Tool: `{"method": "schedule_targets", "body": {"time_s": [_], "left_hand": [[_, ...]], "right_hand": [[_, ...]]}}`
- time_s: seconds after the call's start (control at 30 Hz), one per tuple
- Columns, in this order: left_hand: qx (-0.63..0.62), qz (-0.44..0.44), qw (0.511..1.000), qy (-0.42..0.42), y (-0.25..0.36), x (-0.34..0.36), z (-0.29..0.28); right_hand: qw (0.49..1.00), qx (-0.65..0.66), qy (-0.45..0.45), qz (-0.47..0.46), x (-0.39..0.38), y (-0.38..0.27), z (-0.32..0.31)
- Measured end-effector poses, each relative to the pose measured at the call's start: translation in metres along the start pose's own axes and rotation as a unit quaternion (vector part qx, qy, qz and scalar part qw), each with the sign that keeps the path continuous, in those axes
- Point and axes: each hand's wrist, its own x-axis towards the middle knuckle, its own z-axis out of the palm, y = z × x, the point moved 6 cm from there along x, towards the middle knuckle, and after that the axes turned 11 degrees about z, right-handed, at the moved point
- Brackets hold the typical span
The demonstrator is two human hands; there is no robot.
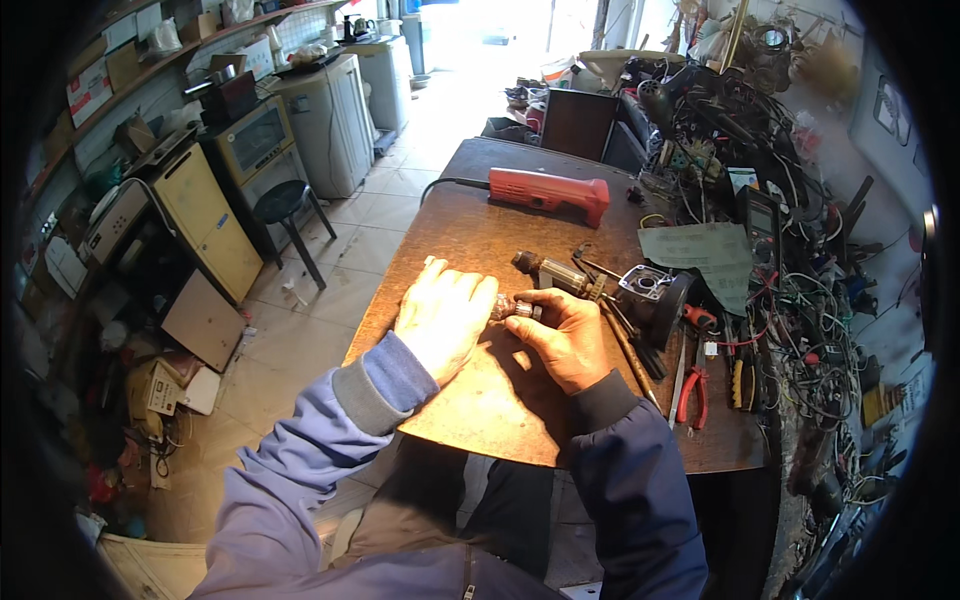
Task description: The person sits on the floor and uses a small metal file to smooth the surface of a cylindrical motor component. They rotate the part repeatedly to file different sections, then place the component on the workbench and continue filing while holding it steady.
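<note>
Near the middle of the wooden table, my right hand (562, 335) pinches the end of a small ribbed metal cylinder that looks like a motor armature (513, 308). My left hand (445, 315) is closed over its other end, hiding much of it. A second armature-like part (560, 275), with a dark winding and a shaft, lies just beyond my right hand. Next to it are a silvery metal casting (645, 283) and a black round part (677, 308). Farther off, a red power tool housing (550, 195) rests on its side with a cable attached.
Red-handled pliers (693, 393), a yellow-and-black handled tool (742, 383) and a thin rod (630, 355) lie to the right. A grey-green sheet (700, 258) sits beside a multimeter (762, 225). Tangled wires (820, 340) crowd the right side; a black stool (285, 205) stands left.
</note>
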Motion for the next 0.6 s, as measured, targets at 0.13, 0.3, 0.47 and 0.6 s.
{"method": "schedule_targets", "body": {"time_s": [0.13,0.3,0.47,0.6], "left_hand": [[0.021,-0.013,0.999,0.038,0.003,0.001,0.008],[0.039,-0.017,0.999,0.020,0.004,0.001,0.014],[0.045,-0.017,0.999,0.024,0.007,0.002,0.012],[0.065,-0.017,0.997,0.043,0.006,0.000,0.012]], "right_hand": [[0.956,-0.241,0.110,-0.128,-0.007,-0.025,-0.010],[0.748,-0.500,0.302,-0.314,-0.022,-0.073,-0.020],[0.748,-0.466,0.402,-0.249,-0.024,-0.081,-0.066],[0.733,-0.454,0.428,-0.272,-0.034,-0.093,-0.067]]}}
